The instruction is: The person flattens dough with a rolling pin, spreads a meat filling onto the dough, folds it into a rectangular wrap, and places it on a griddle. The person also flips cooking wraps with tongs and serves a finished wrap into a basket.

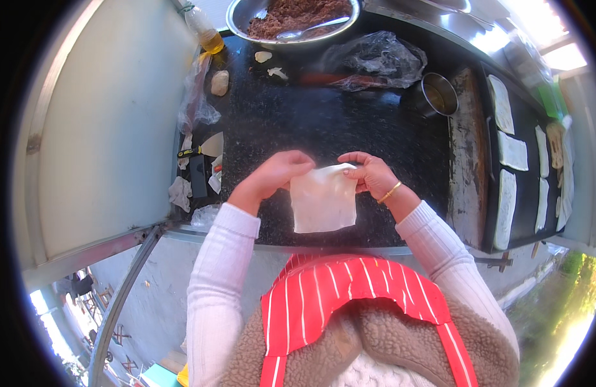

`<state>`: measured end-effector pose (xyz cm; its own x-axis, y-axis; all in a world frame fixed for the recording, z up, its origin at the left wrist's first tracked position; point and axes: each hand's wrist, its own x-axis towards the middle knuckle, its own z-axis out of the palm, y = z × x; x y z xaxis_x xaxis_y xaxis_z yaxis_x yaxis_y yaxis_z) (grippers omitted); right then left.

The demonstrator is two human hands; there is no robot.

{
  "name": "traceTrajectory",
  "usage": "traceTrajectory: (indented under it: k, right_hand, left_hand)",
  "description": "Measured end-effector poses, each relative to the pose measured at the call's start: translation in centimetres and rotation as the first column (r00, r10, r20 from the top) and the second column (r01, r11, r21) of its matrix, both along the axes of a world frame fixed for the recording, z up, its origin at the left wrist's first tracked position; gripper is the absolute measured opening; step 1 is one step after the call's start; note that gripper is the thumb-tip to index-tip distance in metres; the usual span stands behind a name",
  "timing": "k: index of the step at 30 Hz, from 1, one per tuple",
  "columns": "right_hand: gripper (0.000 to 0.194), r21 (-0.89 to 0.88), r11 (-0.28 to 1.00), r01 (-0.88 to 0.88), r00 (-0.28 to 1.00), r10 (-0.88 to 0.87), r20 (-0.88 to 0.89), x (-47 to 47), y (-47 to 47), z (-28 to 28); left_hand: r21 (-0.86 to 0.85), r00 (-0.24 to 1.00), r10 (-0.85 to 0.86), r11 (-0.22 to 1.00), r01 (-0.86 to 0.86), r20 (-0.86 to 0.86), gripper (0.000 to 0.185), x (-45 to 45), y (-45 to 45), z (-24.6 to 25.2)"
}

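A thin, pale sheet of dough (324, 200) hangs between my two hands above the near part of a dark, oily worktop (298, 121). My left hand (286, 171) pinches its upper left corner between thumb and fingers. At the upper right corner, my right hand (370, 175) grips the edge, with the thumb on the near side. The dough's top edge is a little bunched near the right thumb. Its lower edge hangs straight, close to the worktop's front rim; whether it touches the surface I cannot tell.
Minced filling with a spoon fills a metal bowl (230, 22) at the back. Crumpled plastic film (385, 58) and a metal cup (439, 94) stand back right. Flat dough pieces (506, 208) lie on the right griddle. Leftward are a scraper (212, 145), phone-like slab (198, 175) and oil bottle (212, 41).
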<state>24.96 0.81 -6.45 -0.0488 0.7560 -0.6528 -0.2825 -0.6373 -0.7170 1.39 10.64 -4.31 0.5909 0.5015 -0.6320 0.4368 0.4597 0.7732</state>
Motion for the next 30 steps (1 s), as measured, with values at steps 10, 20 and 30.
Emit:
traceTrajectory:
  k: [10, 20, 30]
  right_hand:
    - [0.026, 0.582, 0.794, -0.172, 0.551, -0.412, 0.725, 7.1, 10.7, -7.7]
    - [0.049, 0.021, 0.737, -0.675, -0.196, -0.207, 0.958, 7.9, 17.2, -6.5]
    - [0.032, -0.073, 0.706, -0.704, -0.373, -0.281, 0.885, 7.4, 13.0, -6.4]
  left_hand:
    - [0.86, 0.957, -0.009, 0.436, 0.264, -0.289, 0.04, 1.1, 0.2, -4.3]
    - [0.618, 0.65, -0.199, 0.203, 0.76, -0.734, 0.078, 1.6, -0.5, -5.4]
    - [0.708, 0.846, 0.515, 0.544, -0.45, 0.142, 0.045, 0.5, 1.7, -2.5]
